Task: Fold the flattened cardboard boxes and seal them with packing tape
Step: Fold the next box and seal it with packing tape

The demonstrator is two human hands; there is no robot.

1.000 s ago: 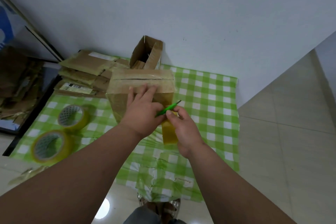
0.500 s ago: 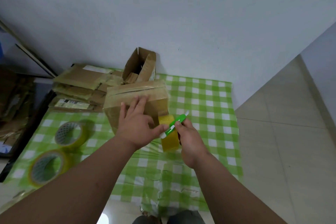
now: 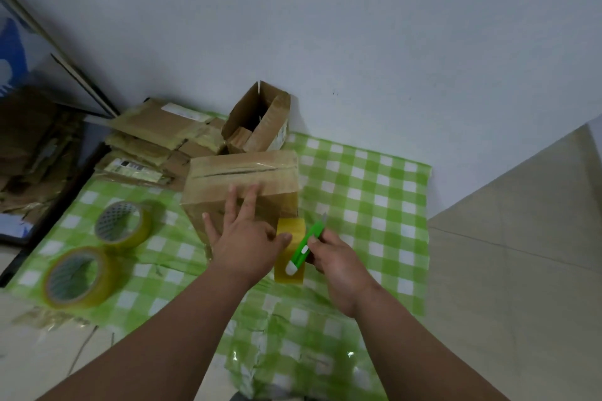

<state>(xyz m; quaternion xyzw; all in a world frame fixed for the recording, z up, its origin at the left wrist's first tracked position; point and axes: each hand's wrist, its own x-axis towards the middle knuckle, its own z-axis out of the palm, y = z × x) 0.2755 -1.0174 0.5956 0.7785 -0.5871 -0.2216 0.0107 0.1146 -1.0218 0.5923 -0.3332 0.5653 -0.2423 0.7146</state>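
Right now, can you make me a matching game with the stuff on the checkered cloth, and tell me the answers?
Things:
1. green utility knife
2. taped cardboard box
3. open cardboard box
4. two tape rolls

Places:
A. lying flat on the cloth, left of the arms
B. by the wall, top flaps up
C. gripped in the right hand
D. under the left hand's straight fingers

Pairs: 1-C, 2-D, 3-B, 4-A

green cutter (image 3: 306, 246) lowered alongside tape roll (image 3: 290, 251)
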